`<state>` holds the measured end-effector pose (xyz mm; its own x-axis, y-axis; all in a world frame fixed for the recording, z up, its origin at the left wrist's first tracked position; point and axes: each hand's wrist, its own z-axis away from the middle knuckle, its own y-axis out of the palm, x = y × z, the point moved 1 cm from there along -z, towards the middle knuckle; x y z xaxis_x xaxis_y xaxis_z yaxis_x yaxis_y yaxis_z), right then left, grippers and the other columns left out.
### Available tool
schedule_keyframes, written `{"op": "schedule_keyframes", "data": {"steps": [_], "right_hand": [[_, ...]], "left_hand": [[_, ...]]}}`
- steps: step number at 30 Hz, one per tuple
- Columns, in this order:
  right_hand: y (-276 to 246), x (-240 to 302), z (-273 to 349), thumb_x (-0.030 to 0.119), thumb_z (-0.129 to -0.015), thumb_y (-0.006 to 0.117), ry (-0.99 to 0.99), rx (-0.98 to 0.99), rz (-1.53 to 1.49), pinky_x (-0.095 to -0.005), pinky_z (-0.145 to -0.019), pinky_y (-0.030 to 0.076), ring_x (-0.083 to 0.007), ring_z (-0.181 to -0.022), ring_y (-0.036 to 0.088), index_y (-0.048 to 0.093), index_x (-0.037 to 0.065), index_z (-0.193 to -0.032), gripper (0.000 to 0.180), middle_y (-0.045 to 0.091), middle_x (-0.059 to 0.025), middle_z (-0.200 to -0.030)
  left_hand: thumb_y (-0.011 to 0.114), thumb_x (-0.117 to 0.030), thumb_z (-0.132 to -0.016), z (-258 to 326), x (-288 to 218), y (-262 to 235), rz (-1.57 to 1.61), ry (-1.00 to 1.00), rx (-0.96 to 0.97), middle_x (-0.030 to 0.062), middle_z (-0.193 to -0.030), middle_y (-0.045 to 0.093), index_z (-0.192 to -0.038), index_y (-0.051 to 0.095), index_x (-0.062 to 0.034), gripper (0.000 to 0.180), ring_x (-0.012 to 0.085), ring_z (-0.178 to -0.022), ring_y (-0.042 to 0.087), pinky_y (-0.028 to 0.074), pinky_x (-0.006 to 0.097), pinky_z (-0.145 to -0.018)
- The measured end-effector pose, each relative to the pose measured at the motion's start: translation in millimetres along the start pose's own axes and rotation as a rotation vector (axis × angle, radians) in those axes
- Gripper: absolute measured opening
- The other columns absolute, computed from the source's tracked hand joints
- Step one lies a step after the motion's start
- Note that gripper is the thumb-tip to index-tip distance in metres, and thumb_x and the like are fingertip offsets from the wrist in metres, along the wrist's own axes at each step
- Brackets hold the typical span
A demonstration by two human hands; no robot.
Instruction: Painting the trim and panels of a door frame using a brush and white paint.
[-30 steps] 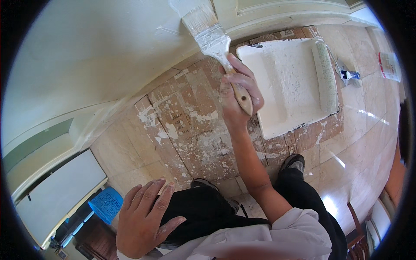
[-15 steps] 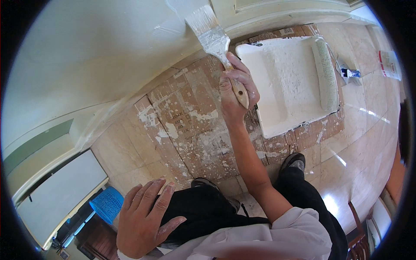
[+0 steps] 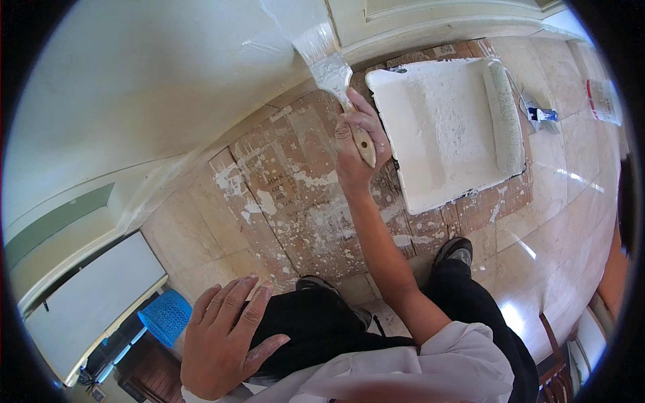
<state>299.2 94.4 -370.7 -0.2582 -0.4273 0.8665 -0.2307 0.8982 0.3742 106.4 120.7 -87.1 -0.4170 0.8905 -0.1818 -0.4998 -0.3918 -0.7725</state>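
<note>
A wide flat paintbrush (image 3: 331,71) with a wooden handle is gripped in my right hand (image 3: 359,144), its fingers wrapped round the handle. The paint-coated bristles rest against the pale wall (image 3: 201,74), where a wet white streak runs up from them. My left hand (image 3: 225,332) is held above my left thigh, fingers spread, with nothing in it; dried paint marks the fingertips. Just right of the brush hand lies a paint tray (image 3: 440,121) coated in white paint. A paint roller (image 3: 504,117) rests along the tray's right side.
Paint-spattered cardboard (image 3: 295,195) lies under the tray on the tiled floor (image 3: 195,242). Farther right are a blue-handled tool (image 3: 542,114) and a white bucket (image 3: 604,102). A blue basket (image 3: 164,317) and a white panel (image 3: 97,302) stand at lower left. My shoe (image 3: 455,252) is beside the cardboard.
My right hand and the brush have shifted slightly left, with the bristles still against the wall. The left hand has stayed almost in place.
</note>
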Motion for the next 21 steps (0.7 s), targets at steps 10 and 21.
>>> {"op": "schedule_keyframes", "data": {"steps": [10,21], "right_hand": [[-11,1,17,-0.006,-0.082,0.067,0.088,-0.119,0.098,-0.0358,-0.093,0.05,-0.0264,-0.109,0.063,0.065,0.001,-0.09,0.011,0.066,-0.0191,-0.118],[11,15,-4,-0.008,-0.076,0.065,0.073,-0.106,0.238,-0.0348,-0.09,0.051,-0.0256,-0.104,0.066,0.066,-0.001,-0.088,0.015,0.067,-0.0191,-0.114]], "left_hand": [[0.073,-0.047,-0.08,0,0,-3,0.009,0.005,-0.01,0.0166,-0.133,0.054,-0.135,0.05,-0.0084,0.071,0.0351,-0.12,0.054,0.039,0.05,-0.105],[0.072,-0.048,-0.08,2,-1,0,0.002,0.009,-0.021,0.0167,-0.133,0.054,-0.135,0.05,-0.0081,0.071,0.0351,-0.119,0.054,0.038,0.05,-0.105]]}}
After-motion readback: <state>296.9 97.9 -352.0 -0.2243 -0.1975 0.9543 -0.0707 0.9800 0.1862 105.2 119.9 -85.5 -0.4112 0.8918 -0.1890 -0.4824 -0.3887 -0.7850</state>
